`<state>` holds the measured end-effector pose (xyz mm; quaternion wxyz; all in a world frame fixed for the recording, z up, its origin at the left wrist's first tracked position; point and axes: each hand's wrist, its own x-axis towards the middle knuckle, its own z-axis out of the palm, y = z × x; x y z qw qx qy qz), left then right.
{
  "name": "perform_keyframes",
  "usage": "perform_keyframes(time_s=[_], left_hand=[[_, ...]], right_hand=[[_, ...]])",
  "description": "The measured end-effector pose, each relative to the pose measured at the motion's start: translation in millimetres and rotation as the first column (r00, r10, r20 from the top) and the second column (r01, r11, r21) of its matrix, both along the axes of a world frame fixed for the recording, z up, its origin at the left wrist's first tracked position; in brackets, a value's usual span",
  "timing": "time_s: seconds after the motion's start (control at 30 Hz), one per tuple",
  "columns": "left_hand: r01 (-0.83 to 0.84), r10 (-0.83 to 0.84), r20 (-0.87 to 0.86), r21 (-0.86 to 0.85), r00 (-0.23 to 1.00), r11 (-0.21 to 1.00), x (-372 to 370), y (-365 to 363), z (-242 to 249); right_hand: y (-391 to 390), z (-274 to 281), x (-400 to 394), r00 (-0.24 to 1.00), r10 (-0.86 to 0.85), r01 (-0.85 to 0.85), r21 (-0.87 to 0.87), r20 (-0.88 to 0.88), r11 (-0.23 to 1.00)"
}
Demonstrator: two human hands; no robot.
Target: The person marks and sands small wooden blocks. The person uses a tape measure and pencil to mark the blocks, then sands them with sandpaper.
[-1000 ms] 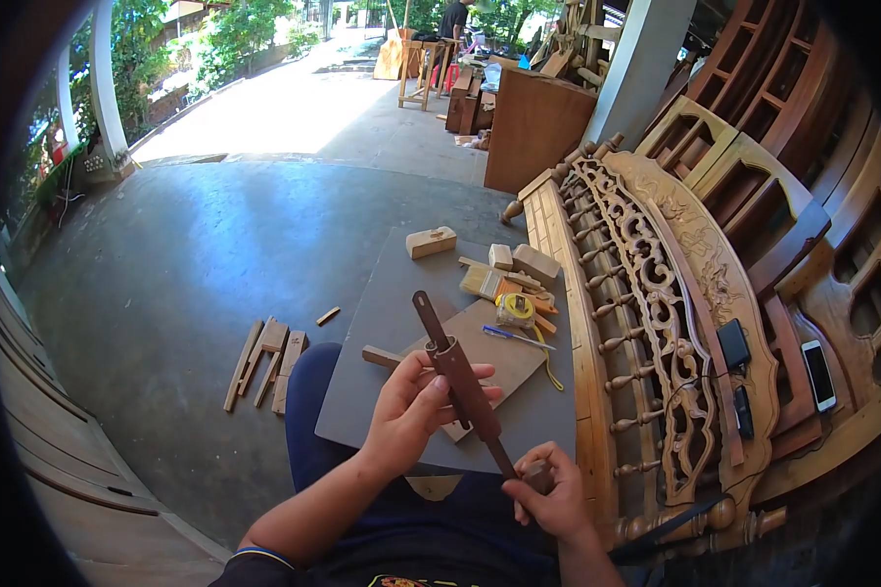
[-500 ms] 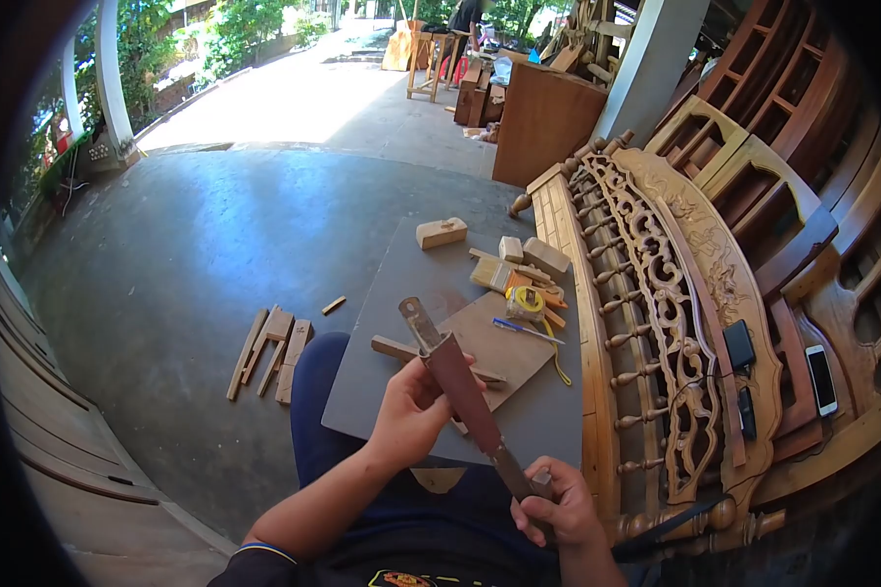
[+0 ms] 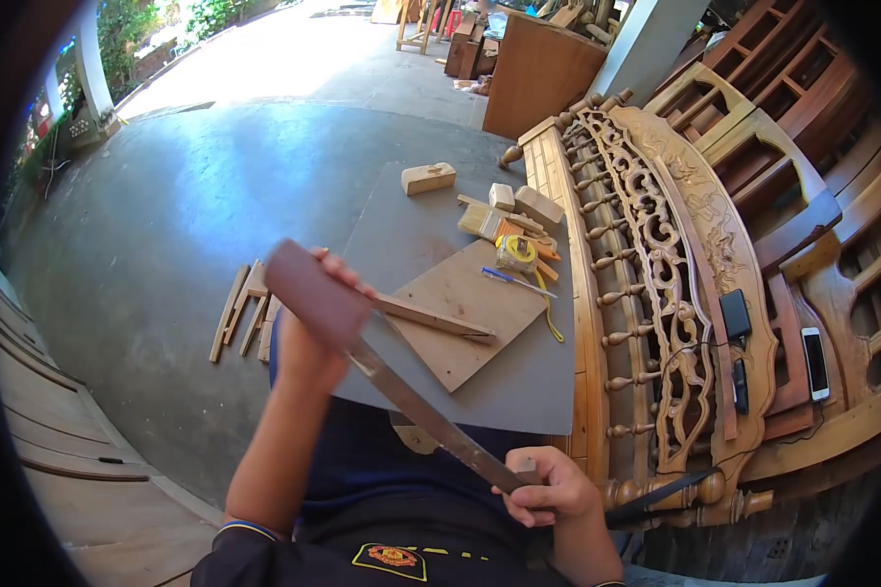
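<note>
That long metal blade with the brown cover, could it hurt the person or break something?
Maybe. The long grey metal blade is partly bare; the left hand grips the brown sheath at its far end, so a slip could bring fingers onto the edge. The right hand holds the handle end just above the lap, so a drop could land on the legs. The blade also points toward the loose wooden strip on the grey board and might knock it off.

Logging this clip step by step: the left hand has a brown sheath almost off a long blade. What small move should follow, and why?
Probably pull the sheath the last bit clear and set it on the board. The left hand holds it at the tip of the blade, which is mostly bare, while the right hand grips the handle end.
</note>
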<state>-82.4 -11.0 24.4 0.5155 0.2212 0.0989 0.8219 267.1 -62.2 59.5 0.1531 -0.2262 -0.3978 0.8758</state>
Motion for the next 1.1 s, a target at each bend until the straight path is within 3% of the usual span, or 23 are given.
perform_keyframes(time_s=[0.03,0.13,0.2,0.3,0.37,0.5,0.57,0.6,0.63,0.7,0.8,0.87,0.97,1.1], left_hand=[[-0.086,0.091,0.078,-0.068,0.993,0.994,-18.6,0.9,-2.5],[-0.432,0.364,-0.282,-0.237,0.888,0.87,-57.4,-6.7,-7.1],[-0.449,0.285,-0.456,-0.304,0.843,0.84,-68.7,-19.5,-15.7],[-0.444,0.152,-0.567,-0.421,0.81,0.791,-52.8,-29.7,-25.0],[-0.38,0.053,-0.591,-0.444,0.805,0.812,-38.1,-35.8,-27.1],[-0.499,0.047,-0.835,-0.282,0.549,0.819,-9.6,-40.3,-14.8],[-0.475,-0.093,-0.956,-0.22,0.277,0.852,1.8,-46.0,-8.8],[-0.449,-0.152,-0.981,-0.192,0.124,0.872,7.7,-46.5,-6.7],[-0.409,-0.19,-0.981,-0.188,0.035,0.893,15.6,-45.9,-4.7],[-0.323,-0.241,-0.959,-0.184,-0.146,0.928,31.3,-42.3,-1.5],[-0.217,-0.012,-0.992,0.016,-0.127,0.976,46.0,-27.2,-12.2],[-0.217,0.049,-0.972,0.1,-0.23,0.971,51.1,-21.2,-18.3],[-0.229,0.051,-0.926,0.145,-0.373,0.963,56.7,-17.3,-19.9],[-0.231,0.031,-0.868,0.167,-0.496,0.959,63.0,-26.3,-26.1]], right_hand=[[0.7,2.2,7.3,0.999,-0.026,0.024,0.04,0.036,0.999],[10.8,8.0,22.0,0.967,-0.172,0.129,0.225,0.186,0.966],[29.7,18.8,13.8,0.901,-0.315,0.177,0.41,0.298,0.895],[75.1,9.6,-7.3,0.73,-0.454,0.024,0.644,0.511,0.764],[108.5,-6.6,-21.7,0.724,-0.56,0.12,0.725,0.403,0.678],[145.2,-7.6,-35.2,0.62,-0.693,0.105,0.836,0.368,0.538],[153.1,-15.2,-36.8,0.514,-0.842,-0.108,0.986,0.164,0.126],[156.9,-20.4,-36.8,0.478,-0.878,-0.228,0.97,0.031,-0.09],[161.3,-27.6,-36.5,0.531,-0.843,-0.168,0.964,-0.088,-0.207],[151.0,-23.8,-40.9,0.548,-0.833,-0.138,0.975,-0.073,-0.176],[126.8,-22.8,-56.3,0.644,-0.765,-0.107,0.989,-0.007,-0.099],[113.6,-25.6,-70.8,0.749,-0.662,-0.106,0.99,0.02,-0.09],[126.0,-49.1,-79.1,0.775,-0.63,-0.237,0.945,0.043,-0.227],[151.8,-60.6,-81.4,0.674,-0.737,-0.263,0.949,0.049,-0.177]])
